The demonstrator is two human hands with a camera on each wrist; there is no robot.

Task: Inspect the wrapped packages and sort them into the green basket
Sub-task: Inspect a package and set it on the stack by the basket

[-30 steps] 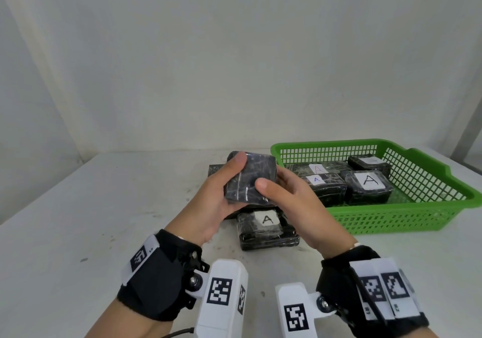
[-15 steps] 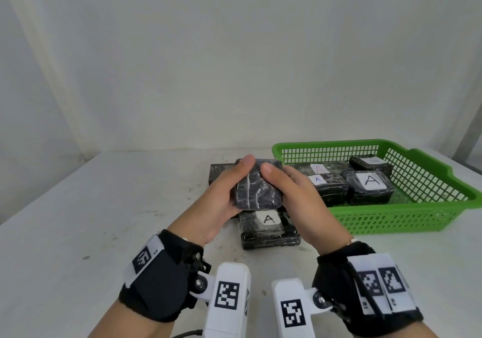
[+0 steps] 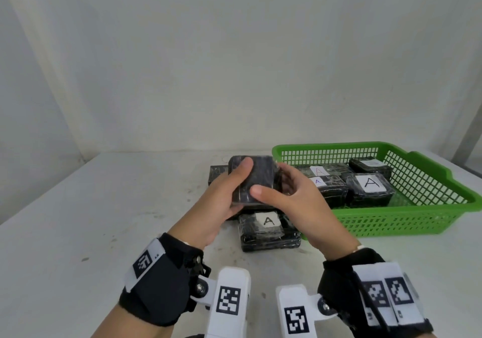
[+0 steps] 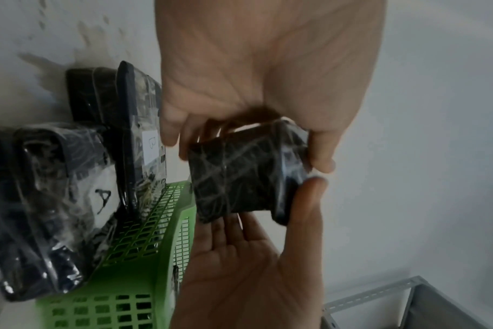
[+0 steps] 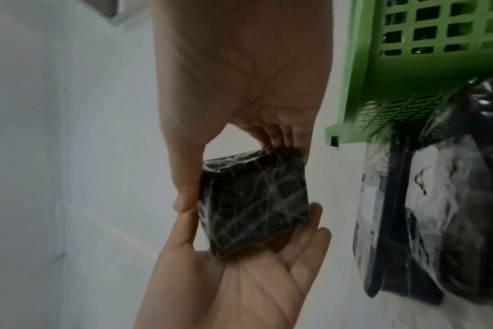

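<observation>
Both hands hold one wrapped package (image 3: 254,181) just above the counter (image 3: 104,207): the left hand (image 3: 221,196) grips its left edge, the right hand (image 3: 294,196) pinches its right. Since a second ago it has been turned; no label shows yet, so inspection continues. Under it lies an "A" package (image 3: 268,229); beyond, the green basket (image 3: 407,223) holds four.

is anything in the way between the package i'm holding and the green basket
Nothing visible blocks it. The held package sits between the left hand and right hand, just left of the green basket; only its low rim lies between, with free floor at the right.
</observation>
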